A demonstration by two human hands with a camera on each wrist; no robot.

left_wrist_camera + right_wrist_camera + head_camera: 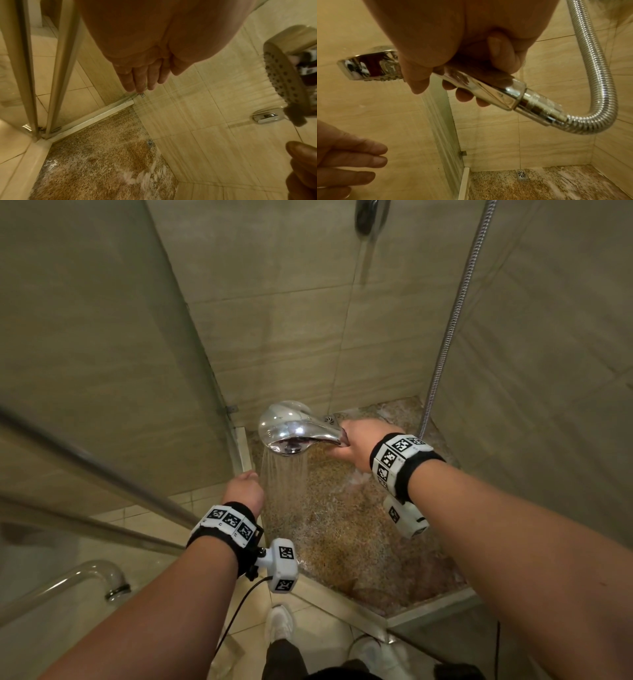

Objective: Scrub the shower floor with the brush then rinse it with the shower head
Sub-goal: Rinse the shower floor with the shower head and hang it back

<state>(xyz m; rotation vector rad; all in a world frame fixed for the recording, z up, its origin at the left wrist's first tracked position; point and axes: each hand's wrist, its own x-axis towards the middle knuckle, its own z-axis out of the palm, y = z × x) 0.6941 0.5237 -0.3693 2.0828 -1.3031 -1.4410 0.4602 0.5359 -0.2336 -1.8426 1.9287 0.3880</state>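
My right hand point(356, 445) grips the spraying shower head point(289, 428); left hand point(245, 491) relaxed, empty. I'd sweep foam across the shower floor point(342, 529) toward the far-corner drain point(523, 174).

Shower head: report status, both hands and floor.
Right hand grips chrome shower head by its handle, spraying down. Left hand open, empty, beside the spray. Speckled brown shower floor wet, foamy. No brush seen.
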